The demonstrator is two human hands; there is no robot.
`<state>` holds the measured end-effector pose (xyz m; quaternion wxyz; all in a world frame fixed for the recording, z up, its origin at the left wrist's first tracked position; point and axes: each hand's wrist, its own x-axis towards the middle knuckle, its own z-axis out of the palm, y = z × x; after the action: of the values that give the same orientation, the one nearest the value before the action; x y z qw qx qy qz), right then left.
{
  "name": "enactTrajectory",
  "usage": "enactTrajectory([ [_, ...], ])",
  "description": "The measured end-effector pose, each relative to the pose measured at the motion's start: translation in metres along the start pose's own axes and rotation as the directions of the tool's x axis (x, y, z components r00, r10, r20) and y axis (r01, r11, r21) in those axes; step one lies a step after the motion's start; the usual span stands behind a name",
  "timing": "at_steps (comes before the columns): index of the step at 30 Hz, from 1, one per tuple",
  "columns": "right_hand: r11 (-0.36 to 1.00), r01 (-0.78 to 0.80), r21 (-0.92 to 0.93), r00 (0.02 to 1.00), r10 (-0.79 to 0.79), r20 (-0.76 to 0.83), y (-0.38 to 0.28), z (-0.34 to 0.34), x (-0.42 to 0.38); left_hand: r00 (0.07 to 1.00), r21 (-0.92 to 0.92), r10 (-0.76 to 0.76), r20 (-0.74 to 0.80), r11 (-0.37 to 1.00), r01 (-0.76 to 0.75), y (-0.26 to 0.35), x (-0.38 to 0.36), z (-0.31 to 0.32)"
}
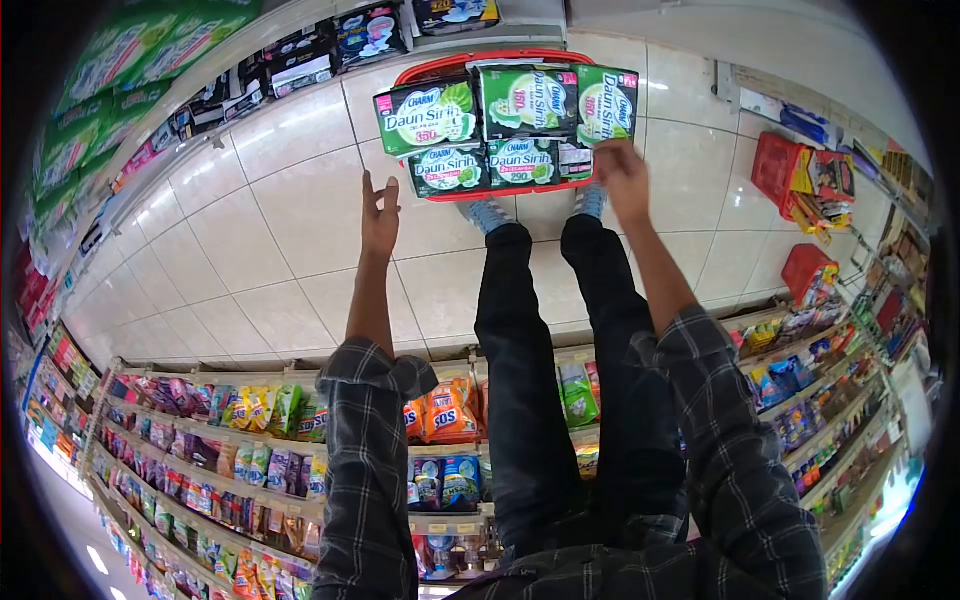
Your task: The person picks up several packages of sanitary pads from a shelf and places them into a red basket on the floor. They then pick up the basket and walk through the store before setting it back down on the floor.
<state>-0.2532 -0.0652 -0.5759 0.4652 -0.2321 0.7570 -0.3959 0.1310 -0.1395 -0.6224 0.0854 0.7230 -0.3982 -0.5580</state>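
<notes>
A red basket [520, 193] filled with several green and black Charm Daun Sirih packs [430, 113] stands on the tiled floor at my feet. To the left of the basket is my left hand [380, 215], its fingers apart and nothing in them. My right hand [622, 175] is at the basket's right edge, beside the right-hand pack [607, 100]. Its fingers are curled and blurred, and whether they touch or hold anything is unclear.
Stocked shelves [250, 490] run along the near side. Stacked green packs [100, 120] and black packs [300, 65] line the far left. Two more red baskets [772, 170] with goods stand on the right.
</notes>
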Motion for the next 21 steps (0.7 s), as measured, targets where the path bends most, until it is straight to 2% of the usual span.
enactTrajectory([
  [1,0.997,-0.055,0.062,0.993,0.048,0.111,-0.005,0.017,-0.005,0.994,-0.059,-0.1,0.052,0.993,0.103,0.023,-0.016,-0.001],
  [3,0.964,0.115,-0.238,0.99,-0.091,0.107,-0.006,0.045,-0.006,0.992,-0.156,-0.078,0.094,0.983,0.093,0.03,-0.021,0.005],
  [6,0.941,-0.006,-0.339,1.0,0.012,0.016,-0.013,0.063,0.002,0.988,-0.249,0.034,0.148,0.968,0.004,0.03,-0.019,0.006],
  [9,0.843,0.18,-0.506,0.977,-0.211,-0.004,0.0,0.058,0.011,0.974,-0.402,0.154,0.168,0.913,-0.075,0.025,-0.009,0.013],
  [11,0.848,0.077,-0.524,0.997,-0.061,0.047,-0.037,0.052,0.008,0.972,-0.409,0.134,0.193,0.912,-0.044,0.025,-0.004,0.01],
  [13,0.88,0.083,-0.467,0.991,-0.023,0.132,-0.078,0.046,0.007,0.971,-0.372,0.165,0.171,0.924,-0.091,0.02,-0.007,0.003],
  [14,0.922,0.149,-0.357,0.979,-0.085,0.188,-0.092,0.042,0.011,0.979,-0.374,0.13,0.158,0.925,-0.062,0.011,-0.006,0.0],
  [17,0.818,0.39,-0.422,0.92,-0.325,0.22,-0.182,0.043,0.015,0.995,-0.371,0.005,0.097,0.928,0.032,-0.022,-0.012,-0.014],
  [19,0.61,0.599,-0.519,0.783,-0.583,0.218,-0.248,0.05,0.024,0.997,-0.333,-0.007,0.076,0.943,0.032,-0.064,-0.012,-0.018],
  [21,0.435,0.735,-0.521,0.589,-0.789,0.174,-0.293,0.057,0.06,0.999,-0.272,-0.007,0.045,0.962,0.019,-0.094,-0.024,-0.024],
])
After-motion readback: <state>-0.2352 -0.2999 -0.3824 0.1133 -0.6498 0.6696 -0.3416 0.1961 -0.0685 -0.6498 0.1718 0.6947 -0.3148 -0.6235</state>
